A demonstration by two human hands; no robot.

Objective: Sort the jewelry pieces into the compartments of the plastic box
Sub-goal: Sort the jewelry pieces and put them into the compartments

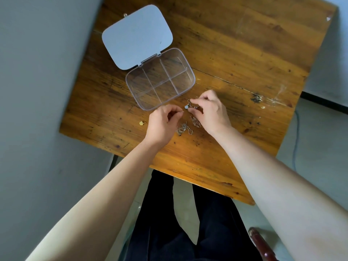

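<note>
A clear plastic box (191, 75) with several compartments stands open on the wooden table, its pale lid (136, 36) folded back to the far left. No jewelry shows inside it. Just in front of the box, my right hand (209, 112) pinches a thin chain with a pale round pendant (186, 107). My left hand (164, 124) pinches the other end of a fine chain near its fingertips. A tangle of silver chains (185, 129) lies on the table between my hands. A small gold earring (142, 122) lies to the left of my left hand.
The wooden table (244, 63) has bare room to the right and far side of the box. Its near edge runs close below my wrists. My dark-trousered legs (188, 223) are under it, and a reddish chair part (261, 243) shows at the lower right.
</note>
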